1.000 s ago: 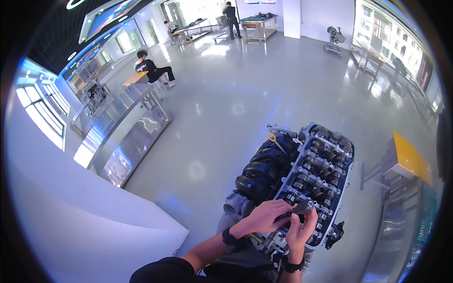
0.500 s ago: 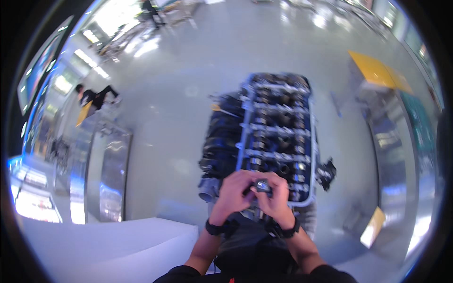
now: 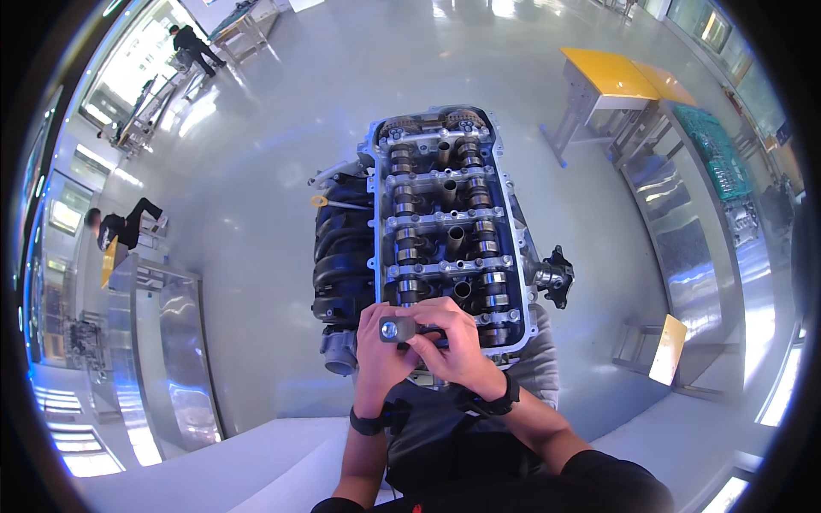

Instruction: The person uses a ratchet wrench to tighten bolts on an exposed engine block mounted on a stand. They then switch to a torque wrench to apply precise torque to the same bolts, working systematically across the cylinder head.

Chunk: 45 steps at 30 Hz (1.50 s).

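Observation:
A small dark grey, block-like part [image 3: 398, 329] with a shiny round centre is held up between my hands, above the near end of an engine. My left hand [image 3: 376, 355] is closed around its left side. My right hand [image 3: 457, 344] curls in from the right, its thumb against the part; the fingers' far sides are hidden. Beyond my hands stands the engine [image 3: 371, 256], its top uncovered, with two rows of camshaft lobes [image 3: 408, 201] and bearing caps across them. Several dark tubes [image 3: 456, 239] stand along its middle.
Black intake pipes [image 3: 335, 261] and a yellow-ringed dipstick [image 3: 319, 201] flank the engine's left side. A black bracket [image 3: 558, 275] juts out right. Metal benches [image 3: 162, 342] stand left, yellow-topped tables [image 3: 603, 73] and a stool [image 3: 667, 349] right. Two people [image 3: 195, 50] are far off left.
My view has shifted, so the engine appears farther left and sharper. The grey part has moved from near my right fingers to my left fingers, and its round end now faces up.

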Motion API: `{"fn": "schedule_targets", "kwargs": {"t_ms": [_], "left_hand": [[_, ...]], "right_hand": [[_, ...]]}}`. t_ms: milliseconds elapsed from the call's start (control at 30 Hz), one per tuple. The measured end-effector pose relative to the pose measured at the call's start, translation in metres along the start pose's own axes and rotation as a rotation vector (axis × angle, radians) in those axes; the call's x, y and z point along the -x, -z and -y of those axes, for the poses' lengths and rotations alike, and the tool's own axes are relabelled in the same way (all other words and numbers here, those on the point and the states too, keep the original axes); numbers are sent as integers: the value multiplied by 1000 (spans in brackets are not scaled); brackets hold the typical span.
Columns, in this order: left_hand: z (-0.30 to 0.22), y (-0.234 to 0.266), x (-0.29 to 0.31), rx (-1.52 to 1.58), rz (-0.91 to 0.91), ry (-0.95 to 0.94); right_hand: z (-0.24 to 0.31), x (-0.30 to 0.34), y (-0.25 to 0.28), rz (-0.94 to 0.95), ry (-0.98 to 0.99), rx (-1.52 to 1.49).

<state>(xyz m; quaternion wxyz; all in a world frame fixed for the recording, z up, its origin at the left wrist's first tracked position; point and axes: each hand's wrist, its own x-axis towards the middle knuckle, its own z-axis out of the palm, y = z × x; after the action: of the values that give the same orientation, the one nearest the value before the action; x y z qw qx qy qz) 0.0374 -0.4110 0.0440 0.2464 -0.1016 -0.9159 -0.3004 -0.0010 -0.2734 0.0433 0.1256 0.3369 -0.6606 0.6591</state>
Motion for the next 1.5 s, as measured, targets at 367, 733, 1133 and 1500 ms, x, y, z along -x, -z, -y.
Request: {"fn": "schedule_targets", "kwargs": {"t_ms": [367, 733, 1133, 1500], "left_hand": [[17, -5, 18, 120, 72, 77], [17, -13, 14, 121, 14, 44], [11, -9, 4, 161, -2, -8], [16, -12, 9, 113, 59, 26]], "right_hand": [[0, -3, -2, 8, 22, 168], [3, 0, 7, 78, -51, 85], [5, 3, 6, 78, -103, 50], [-1, 8, 8, 79, 4, 97]]}}
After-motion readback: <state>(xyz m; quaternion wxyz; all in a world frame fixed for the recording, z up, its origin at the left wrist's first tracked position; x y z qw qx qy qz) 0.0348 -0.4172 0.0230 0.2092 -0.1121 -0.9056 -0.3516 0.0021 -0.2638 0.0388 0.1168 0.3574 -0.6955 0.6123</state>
